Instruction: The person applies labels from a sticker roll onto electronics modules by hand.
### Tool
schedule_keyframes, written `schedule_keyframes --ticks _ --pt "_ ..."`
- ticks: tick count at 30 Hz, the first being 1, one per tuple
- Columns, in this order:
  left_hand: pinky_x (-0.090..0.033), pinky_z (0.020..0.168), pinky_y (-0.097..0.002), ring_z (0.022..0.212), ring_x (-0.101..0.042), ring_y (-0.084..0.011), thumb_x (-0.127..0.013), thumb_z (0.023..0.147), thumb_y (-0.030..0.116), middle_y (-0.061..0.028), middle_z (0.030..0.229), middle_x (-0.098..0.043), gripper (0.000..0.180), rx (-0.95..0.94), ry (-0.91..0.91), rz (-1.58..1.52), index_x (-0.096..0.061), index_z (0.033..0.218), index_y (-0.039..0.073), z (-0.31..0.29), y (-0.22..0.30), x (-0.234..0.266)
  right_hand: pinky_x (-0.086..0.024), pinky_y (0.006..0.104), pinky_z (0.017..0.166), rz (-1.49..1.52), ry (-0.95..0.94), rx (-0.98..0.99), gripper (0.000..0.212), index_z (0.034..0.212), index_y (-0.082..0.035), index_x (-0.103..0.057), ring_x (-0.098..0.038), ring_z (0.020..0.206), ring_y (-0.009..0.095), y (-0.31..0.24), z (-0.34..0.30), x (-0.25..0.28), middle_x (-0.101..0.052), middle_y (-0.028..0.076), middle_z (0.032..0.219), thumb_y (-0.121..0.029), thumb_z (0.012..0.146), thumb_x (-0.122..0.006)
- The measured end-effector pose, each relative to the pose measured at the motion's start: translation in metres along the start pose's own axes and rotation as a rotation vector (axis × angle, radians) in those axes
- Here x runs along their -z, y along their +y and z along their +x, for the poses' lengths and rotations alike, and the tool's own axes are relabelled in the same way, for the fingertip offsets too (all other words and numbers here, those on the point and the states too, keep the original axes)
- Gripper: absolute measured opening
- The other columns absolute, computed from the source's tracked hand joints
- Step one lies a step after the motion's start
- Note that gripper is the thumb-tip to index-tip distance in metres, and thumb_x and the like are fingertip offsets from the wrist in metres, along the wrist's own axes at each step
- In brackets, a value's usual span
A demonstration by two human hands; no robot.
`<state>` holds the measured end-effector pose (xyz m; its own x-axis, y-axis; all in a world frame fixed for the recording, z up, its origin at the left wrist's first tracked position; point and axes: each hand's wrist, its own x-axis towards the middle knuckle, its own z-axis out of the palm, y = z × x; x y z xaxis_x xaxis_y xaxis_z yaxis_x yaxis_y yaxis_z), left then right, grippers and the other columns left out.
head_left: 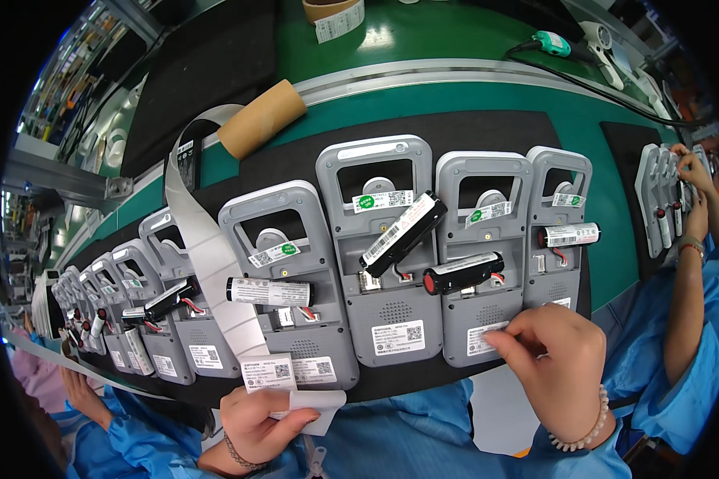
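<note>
My left hand is closed on a strip of white labels, its free end folded over between thumb and fingers. The strip runs up from there past a grey device to a cardboard tube. Over another grey handled device, my right hand is bent with thumb and forefinger together at the edge of a white label on its lower face; the other fingers curl in. Black cylindrical battery packs with wires, such as this battery pack, lie across the devices. Small strip labels with green dots sit near the handles.
Several grey devices stand in a row on black matting. A cardboard tube lies behind them. Farther back are a tape roll, a green-handled tool and its black cable. Co-workers' hands work at both sides.
</note>
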<state>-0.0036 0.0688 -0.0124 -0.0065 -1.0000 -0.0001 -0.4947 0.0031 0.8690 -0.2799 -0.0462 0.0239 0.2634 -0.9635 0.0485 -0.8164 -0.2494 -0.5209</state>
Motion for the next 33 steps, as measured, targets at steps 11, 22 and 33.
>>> schedule_keyframes --ticks 11,22,33 --pt "-0.05 0.056 -0.0244 0.063 -0.067 -0.0191 -0.077 0.072 0.012 -0.0115 0.073 -0.068 0.018 -0.029 0.041 -0.099 -0.064 0.078 0.002 -0.009 -0.005 0.002 -0.048 0.0265 0.056 0.797 -0.226 0.293 0.033 0.093 -0.004 -0.064 -0.06 0.071 0.018 -0.046 -0.027 -0.053 -0.063 0.009 0.095 -0.016 0.068 -0.08" --pt "-0.048 0.056 -0.0242 0.061 -0.062 -0.0145 -0.069 0.08 0.026 -0.0113 0.071 -0.065 0.029 -0.021 0.198 -0.254 -0.06 0.078 -0.001 -0.013 0.013 -0.011 -0.044 0.0192 0.05 1.081 -0.302 0.179 0.02 0.095 -0.004 -0.064 -0.055 0.066 0.009 -0.07 -0.041 -0.082 -0.06 0.006 0.092 -0.003 0.076 -0.071" --pt "-0.05 0.066 -0.027 0.071 -0.062 -0.0157 -0.064 0.083 0.013 -0.011 0.078 -0.064 0.015 0.161 0.221 -0.269 -0.058 0.084 -0.001 -0.027 0.016 -0.007 -0.044 0.02 0.049 1.112 -0.2 0.13 0.019 0.091 -0.003 -0.065 -0.056 0.065 0.01 -0.073 -0.046 -0.085 -0.062 0.006 0.089 -0.002 0.074 -0.072"
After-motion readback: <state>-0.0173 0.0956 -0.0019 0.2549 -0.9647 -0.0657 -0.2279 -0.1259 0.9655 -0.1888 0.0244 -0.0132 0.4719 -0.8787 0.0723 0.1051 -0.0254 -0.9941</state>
